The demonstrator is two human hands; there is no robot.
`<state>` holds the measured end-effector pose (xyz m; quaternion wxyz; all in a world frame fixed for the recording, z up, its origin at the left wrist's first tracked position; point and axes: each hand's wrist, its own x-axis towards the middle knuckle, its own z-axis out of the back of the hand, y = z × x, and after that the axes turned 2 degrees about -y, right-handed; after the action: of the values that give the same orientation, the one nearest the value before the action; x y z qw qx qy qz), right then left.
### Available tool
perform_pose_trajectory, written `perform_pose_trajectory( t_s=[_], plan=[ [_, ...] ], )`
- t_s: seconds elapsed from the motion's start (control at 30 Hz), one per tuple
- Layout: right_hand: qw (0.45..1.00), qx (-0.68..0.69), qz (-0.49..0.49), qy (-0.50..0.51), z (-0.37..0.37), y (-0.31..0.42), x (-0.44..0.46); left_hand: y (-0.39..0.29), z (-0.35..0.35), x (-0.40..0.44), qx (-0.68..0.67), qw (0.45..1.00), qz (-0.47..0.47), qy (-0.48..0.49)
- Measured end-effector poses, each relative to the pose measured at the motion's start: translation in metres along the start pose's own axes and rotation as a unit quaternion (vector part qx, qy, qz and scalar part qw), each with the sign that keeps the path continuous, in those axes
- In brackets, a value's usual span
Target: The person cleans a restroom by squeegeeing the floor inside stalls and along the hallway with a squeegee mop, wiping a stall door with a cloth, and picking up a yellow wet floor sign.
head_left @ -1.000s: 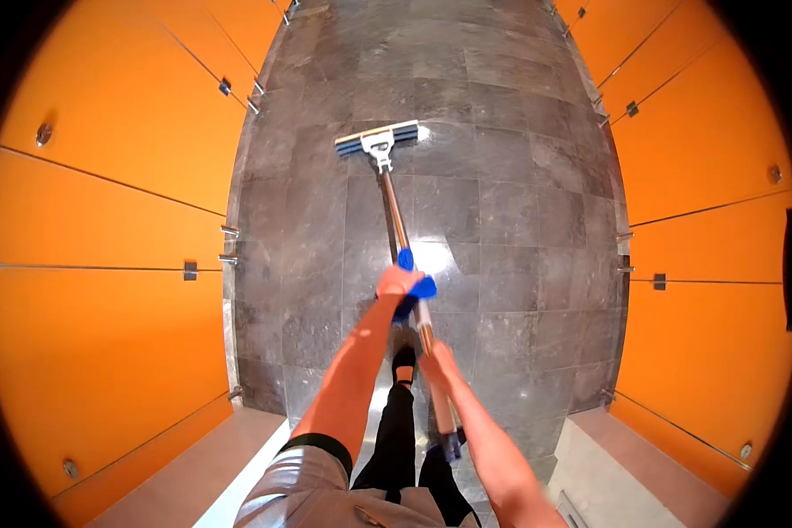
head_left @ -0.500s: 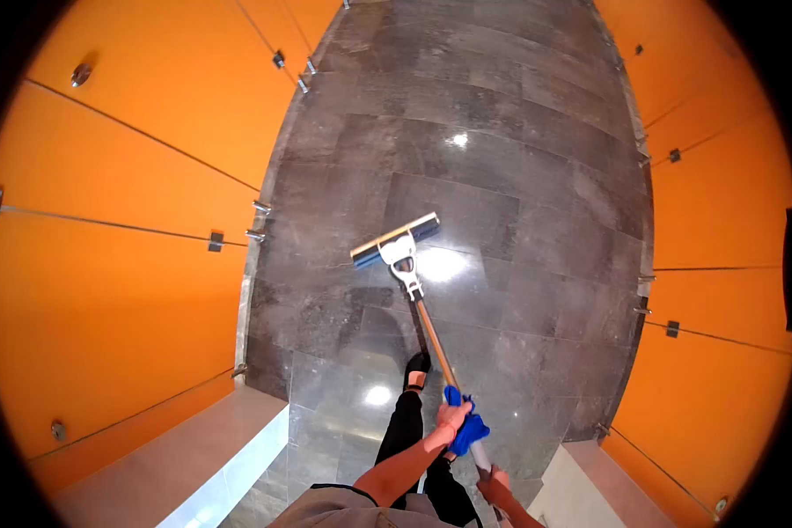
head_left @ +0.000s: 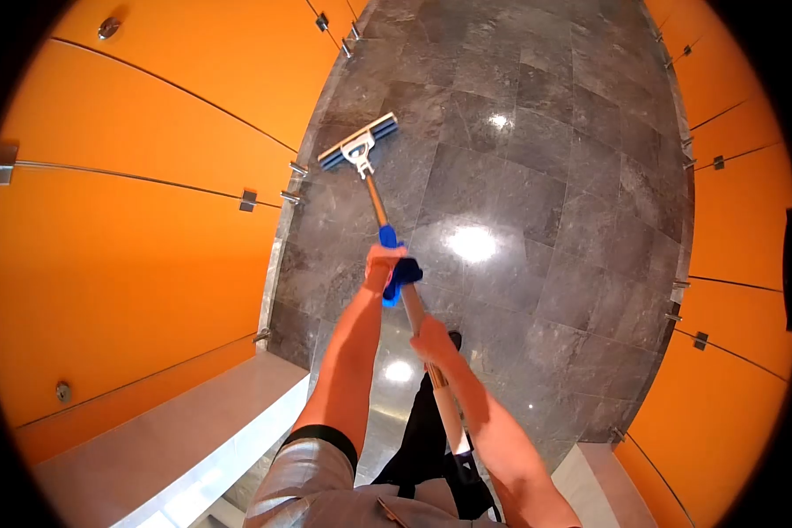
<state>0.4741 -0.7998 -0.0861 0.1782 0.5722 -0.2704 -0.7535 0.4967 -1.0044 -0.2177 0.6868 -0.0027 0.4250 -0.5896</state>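
Clasped around the mop handle (head_left: pixel 377 204), our right hand (head_left: pixel 433 341) sits just below the frame's centre; beyond it, our left hand (head_left: pixel 385 255) grips the handle at a blue cloth (head_left: pixel 405 272). Farther off, the mop head (head_left: pixel 358 150) lies upper left, amid grey floor tiles (head_left: pixel 502 189).

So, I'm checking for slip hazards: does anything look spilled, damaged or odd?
Mainly the blue material bunched at the left hand on the mop; it looks makeshift. Bright patches on the floor seem reflections, no clear spill.
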Motion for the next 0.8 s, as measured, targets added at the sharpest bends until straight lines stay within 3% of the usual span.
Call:
perform_pose_trajectory(
  t_s=[0.07, 0.13, 0.17, 0.27, 0.37, 0.43, 0.47, 0.5, 0.53, 0.63, 0.7, 0.77, 0.8],
  plan=[
    [0.998, -0.044, 0.035, -0.028, -0.015, -0.047, -0.024, 0.049, -0.012, -0.027, -0.038, 0.999, -0.022, 0.017],
    [0.996, -0.036, 0.044, -0.065, -0.007, -0.079, -0.07, 0.054, -0.019, -0.092, 0.023, 0.999, 0.011, -0.024],
    [0.997, -0.061, 0.028, -0.034, 0.006, -0.094, -0.094, 0.074, -0.035, -0.106, 0.049, 0.997, 0.056, 0.002],
    [0.991, -0.101, -0.082, 0.041, 0.039, -0.147, -0.162, 0.116, -0.079, -0.162, 0.077, 0.995, 0.06, 0.031],
    [0.994, -0.105, 0.009, -0.041, 0.053, -0.222, -0.233, 0.161, -0.127, -0.227, 0.099, 0.988, -0.022, 0.112],
    [0.996, -0.05, -0.068, -0.024, 0.073, -0.237, -0.296, 0.167, -0.143, -0.303, 0.056, 0.99, -0.078, 0.108],
    [0.996, -0.048, -0.076, -0.023, 0.076, -0.263, -0.324, 0.202, -0.155, -0.332, 0.034, 0.968, -0.196, 0.152],
    [0.995, -0.046, -0.084, -0.021, 0.075, -0.291, -0.352, 0.189, -0.17, -0.37, 0.05, 0.979, -0.096, 0.17],
    [0.992, -0.044, -0.115, -0.014, 0.076, -0.31, -0.384, 0.169, -0.157, -0.424, 0.047, 0.98, -0.083, 0.177],
    [0.977, 0.003, -0.211, -0.018, 0.071, -0.379, -0.489, 0.203, -0.197, -0.535, 0.099, 0.956, -0.049, 0.272],
    [0.975, 0.029, -0.216, -0.047, 0.066, -0.426, -0.561, 0.235, -0.227, -0.607, 0.129, 0.931, -0.031, 0.34],
    [0.987, 0.046, -0.062, -0.143, 0.058, -0.448, -0.621, 0.245, -0.232, -0.67, 0.101, 0.912, 0.001, 0.397],
    [0.987, 0.041, -0.058, -0.142, 0.061, -0.454, -0.643, 0.256, -0.244, -0.696, 0.109, 0.914, 0.005, 0.391]
  ],
)
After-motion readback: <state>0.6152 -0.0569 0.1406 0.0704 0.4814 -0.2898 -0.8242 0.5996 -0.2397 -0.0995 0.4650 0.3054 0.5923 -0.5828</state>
